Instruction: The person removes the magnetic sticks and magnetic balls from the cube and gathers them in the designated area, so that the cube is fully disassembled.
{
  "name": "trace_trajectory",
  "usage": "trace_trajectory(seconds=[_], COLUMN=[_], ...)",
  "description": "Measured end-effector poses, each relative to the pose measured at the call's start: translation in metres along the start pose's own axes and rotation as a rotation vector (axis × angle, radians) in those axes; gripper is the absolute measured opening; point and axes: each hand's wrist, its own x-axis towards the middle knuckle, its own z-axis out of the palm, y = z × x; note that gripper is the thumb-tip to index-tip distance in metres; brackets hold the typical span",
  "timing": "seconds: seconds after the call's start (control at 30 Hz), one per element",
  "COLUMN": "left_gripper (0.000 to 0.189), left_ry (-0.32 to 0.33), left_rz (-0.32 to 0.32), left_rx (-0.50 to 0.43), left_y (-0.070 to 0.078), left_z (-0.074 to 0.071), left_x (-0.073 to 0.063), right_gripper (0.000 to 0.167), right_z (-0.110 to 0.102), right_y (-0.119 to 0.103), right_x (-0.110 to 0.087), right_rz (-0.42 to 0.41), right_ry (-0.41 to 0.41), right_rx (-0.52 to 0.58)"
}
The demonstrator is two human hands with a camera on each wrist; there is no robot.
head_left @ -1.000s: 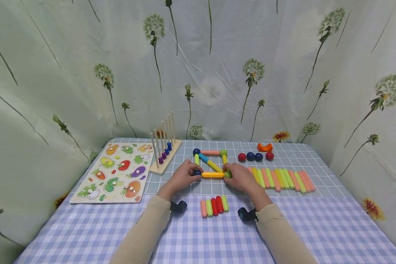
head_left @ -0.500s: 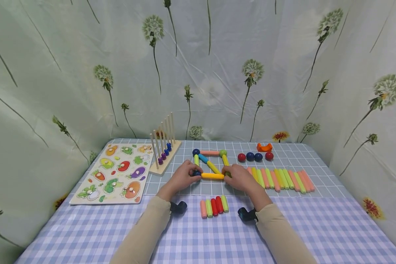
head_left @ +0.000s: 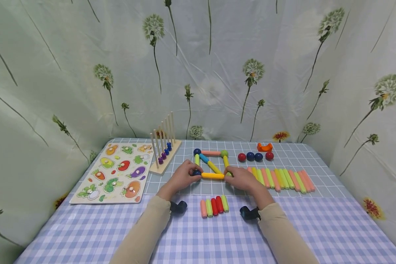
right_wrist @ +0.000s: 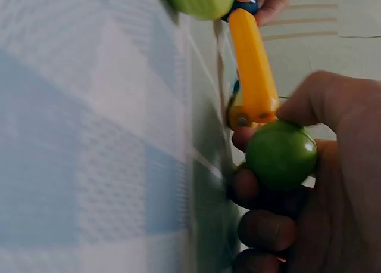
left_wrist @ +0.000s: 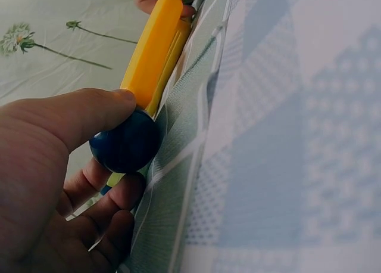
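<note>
My left hand [head_left: 184,175] pinches a dark blue ball [left_wrist: 126,143] at the near left corner of a flat frame of rods and balls. At the near right corner my right hand [head_left: 241,178] grips a green ball [right_wrist: 281,154]. Between these balls lies an orange rod [head_left: 212,176]; whether its right end touches the green ball I cannot tell. A blue-and-yellow diagonal [head_left: 210,164] crosses the frame. Along its far side a pink rod [head_left: 211,153] joins another dark blue ball [head_left: 197,151] and a green one. Fingers partly hide the near corners.
Several loose rods [head_left: 214,206] lie nearer me, and a longer row of rods [head_left: 280,179] lies at right. Red and dark blue balls [head_left: 254,156] and an orange curved piece [head_left: 264,147] sit behind. Left stand a peg rack [head_left: 165,157] and a vegetable puzzle board [head_left: 113,172].
My right hand has shifted slightly right with its green ball. The frame's far side has moved slightly right as well. My left hand stays in place on its ball.
</note>
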Motion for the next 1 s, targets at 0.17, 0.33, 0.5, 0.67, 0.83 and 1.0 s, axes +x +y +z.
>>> trace_trajectory(seconds=[0.17,0.33,0.5,0.67,0.83,1.0], left_gripper=[0.016,0.015,0.015,0.016,0.016,0.016], left_ry=[0.001,0.004,-0.001,0.004,0.002,0.001], left_rz=[0.004,0.024,0.028,0.024,0.013,0.004], left_rx=[-0.008,-0.018,-0.015,-0.016,-0.016,-0.019], left_y=[0.000,0.000,-0.001,-0.002,-0.003,-0.003], left_z=[-0.001,-0.001,-0.001,-0.001,0.000,0.001], left_x=[-0.001,-0.001,-0.001,0.001,0.002,0.001], right_gripper=[0.027,0.039,0.040,0.040,0.048,0.051], right_z=[-0.006,-0.016,-0.028,-0.040,-0.051,-0.056], right_y=[0.004,0.006,0.012,0.029,0.053,0.070], right_x=[-0.003,-0.005,-0.006,-0.006,-0.007,-0.010], right_rz=[-0.029,-0.031,0.002,0.034,0.142,0.275], right_ry=[-0.015,0.011,0.111,0.256,0.327,0.320], right_rx=[0.047,0.051,0.058,0.077,0.114,0.119])
